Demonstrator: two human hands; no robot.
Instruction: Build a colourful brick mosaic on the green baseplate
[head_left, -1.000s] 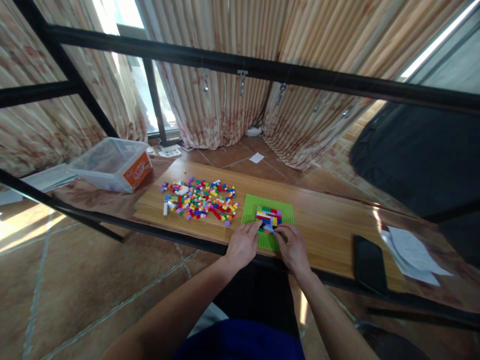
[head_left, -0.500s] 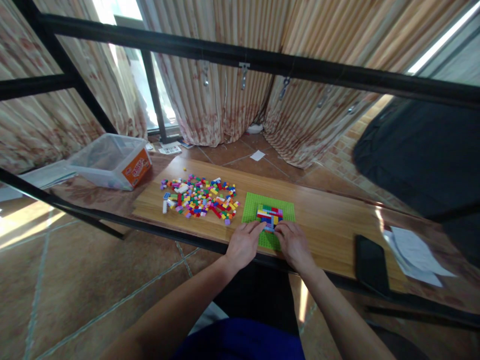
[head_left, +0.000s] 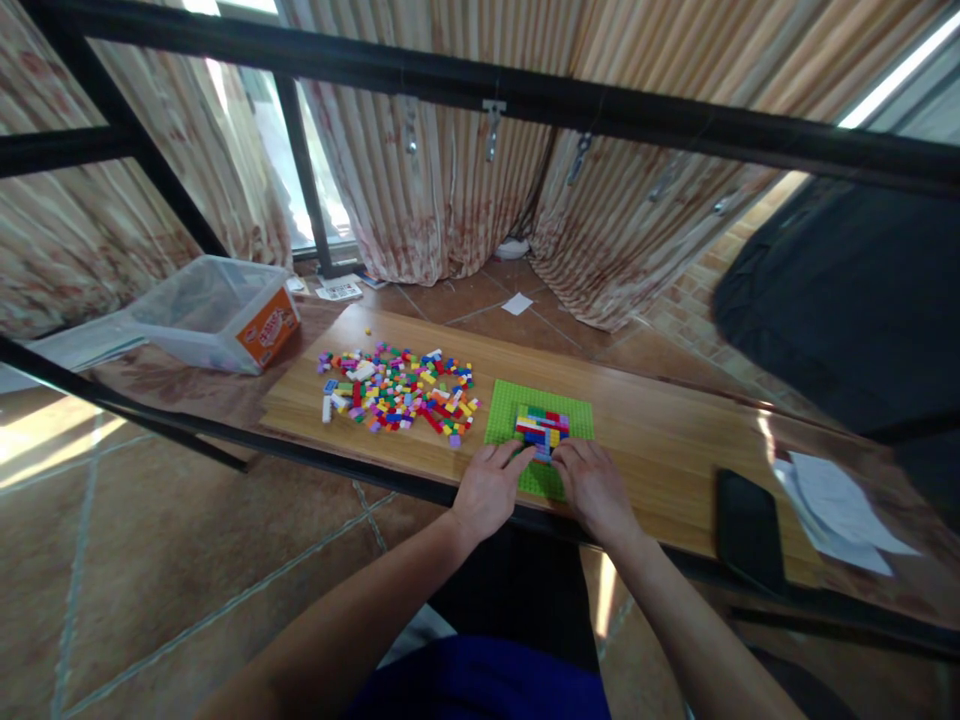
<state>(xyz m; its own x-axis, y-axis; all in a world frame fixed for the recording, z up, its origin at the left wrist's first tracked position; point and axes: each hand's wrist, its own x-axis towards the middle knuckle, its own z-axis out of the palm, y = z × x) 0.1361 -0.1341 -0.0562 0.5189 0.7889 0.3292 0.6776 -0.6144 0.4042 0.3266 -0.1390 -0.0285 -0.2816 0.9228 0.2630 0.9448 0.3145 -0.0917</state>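
Brick build [head_left: 542, 428] sits on the green baseplate [head_left: 511, 402], which lies flat on the tabletop [head_left: 652, 425] right in front of the person. Left hand [head_left: 484, 492] has its fingers at the build's near-left corner, right hand [head_left: 596, 490] at the near-right; both sets bent inward, tips close together. Can't tell if either is gripping a piece or just pressing: the tips hide the contact and it's tiny at this range. My read: step in hand is seating or lining up a brick along the near edge. Next move calls for bracing the plate and pushing straight down, no side load on the neighbours. Orientation: visible bricks mostly run side to side, right ends angled slightly toward the person. Build outline looks near square, near edge partly covered, so no clear long axis or front. Loose bricks [head_left: 405, 392] are spread left of the plate, apart from it.
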